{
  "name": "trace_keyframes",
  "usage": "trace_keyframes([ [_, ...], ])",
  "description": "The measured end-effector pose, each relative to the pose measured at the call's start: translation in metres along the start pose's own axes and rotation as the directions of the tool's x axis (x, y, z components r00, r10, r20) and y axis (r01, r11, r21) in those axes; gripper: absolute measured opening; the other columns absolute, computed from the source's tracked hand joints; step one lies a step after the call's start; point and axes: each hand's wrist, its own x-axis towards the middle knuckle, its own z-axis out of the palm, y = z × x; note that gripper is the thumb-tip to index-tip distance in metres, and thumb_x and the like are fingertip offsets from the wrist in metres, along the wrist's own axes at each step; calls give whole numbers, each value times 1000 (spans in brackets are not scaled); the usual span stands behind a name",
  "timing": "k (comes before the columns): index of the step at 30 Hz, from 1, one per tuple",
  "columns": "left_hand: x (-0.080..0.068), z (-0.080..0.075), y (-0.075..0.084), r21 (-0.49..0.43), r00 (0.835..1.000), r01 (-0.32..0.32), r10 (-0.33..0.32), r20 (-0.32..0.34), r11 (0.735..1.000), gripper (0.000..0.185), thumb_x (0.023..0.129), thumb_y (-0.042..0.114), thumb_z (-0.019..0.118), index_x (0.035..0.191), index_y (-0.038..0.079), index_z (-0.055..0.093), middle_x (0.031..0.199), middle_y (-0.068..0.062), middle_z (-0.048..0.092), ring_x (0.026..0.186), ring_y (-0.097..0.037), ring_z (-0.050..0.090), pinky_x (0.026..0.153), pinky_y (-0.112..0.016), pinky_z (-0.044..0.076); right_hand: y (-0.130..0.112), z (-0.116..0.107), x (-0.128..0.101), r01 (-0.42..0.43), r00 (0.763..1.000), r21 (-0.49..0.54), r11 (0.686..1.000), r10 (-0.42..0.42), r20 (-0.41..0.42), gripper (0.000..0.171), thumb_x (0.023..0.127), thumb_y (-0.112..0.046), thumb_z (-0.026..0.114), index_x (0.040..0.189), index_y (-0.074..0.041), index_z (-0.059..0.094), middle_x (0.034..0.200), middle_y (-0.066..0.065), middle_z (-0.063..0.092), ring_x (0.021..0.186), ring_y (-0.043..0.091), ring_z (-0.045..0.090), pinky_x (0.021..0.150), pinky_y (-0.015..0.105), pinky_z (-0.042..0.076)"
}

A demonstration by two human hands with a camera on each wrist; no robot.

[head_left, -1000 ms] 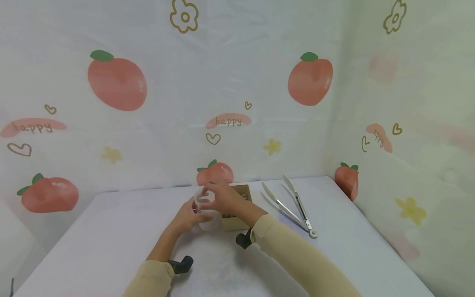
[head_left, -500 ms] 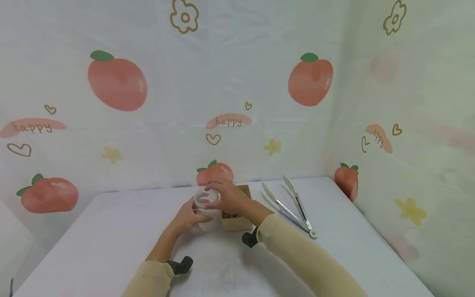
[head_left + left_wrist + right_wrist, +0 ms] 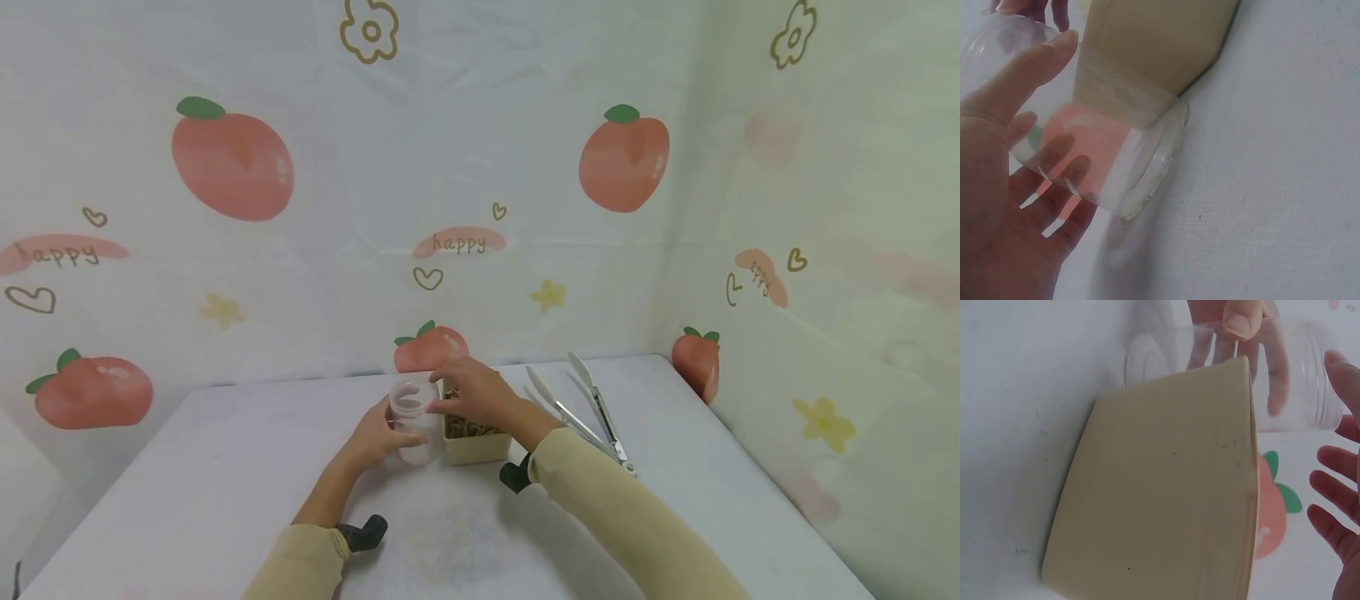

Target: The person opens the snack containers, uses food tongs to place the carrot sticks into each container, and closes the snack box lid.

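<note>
A clear plastic jar stands upright on the white table. My left hand grips its side, with thumb and fingers round the clear wall in the left wrist view. My right hand is at the right of the jar's top, and its fingers are loosely bent and spread. In the right wrist view, the right thumb lies right at the jar's rim. Beside the jar is a cream box holding brown, dried-looking pieces, partly hidden under my right hand and forearm.
Metal tongs with white tips lie spread at the right of the box, partly behind my right sleeve. A white wall sheet printed with fruit stands along the table's back edge.
My right hand has moved right, from over the jar's top to beside it, above the cream box. More of the jar's top and the brown pieces shows. My left hand keeps its hold.
</note>
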Motion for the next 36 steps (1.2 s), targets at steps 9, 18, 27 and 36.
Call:
trace_keyframes([
  [9, -1, 0, 1, -9, 1000, 10, -10, -1, 1000, 78, 76, 21, 85, 140, 6, 43, 127, -11, 57, 116, -30, 52, 98, -54, 41, 2, -1, -1, 85, 995, -10, 996, -85, -52, 39, 85, -37, 75, 115, -13, 67, 112, -1, 67, 101, 15, 59, 92, 32, 46],
  [18, 0, -1, -2, 10, 1000, 9, -9, 5, 1000, 76, 77, 23, 83, 140, 7, 42, 127, -11, 57, 114, -29, 53, 95, -51, 45, -6, 9, 4, 129, 989, -11, 992, -130, -66, 37, 89, -41, 68, 114, -14, 68, 116, -2, 65, 112, 15, 56, 97, 33, 43],
  [27, 1, 1, -2, 13, 1000, 16, -16, 15, 1000, 81, 76, 28, 84, 143, 14, 41, 133, -9, 54, 121, -31, 51, 93, -50, 48, -21, 17, 14, 6, 999, -68, 998, -9, -43, 58, 77, -61, 73, 114, -17, 64, 108, -2, 59, 105, 15, 53, 88, 31, 46],
  [36, -2, -2, 0, 12, 1000, 20, -20, 11, 1000, 81, 75, 27, 85, 142, 11, 42, 130, -9, 56, 116, -29, 53, 92, -48, 49, -23, 22, 16, -34, 999, 79, 996, 36, -16, 58, 76, -51, 79, 118, -15, 61, 116, 2, 54, 103, 14, 49, 87, 27, 46],
])
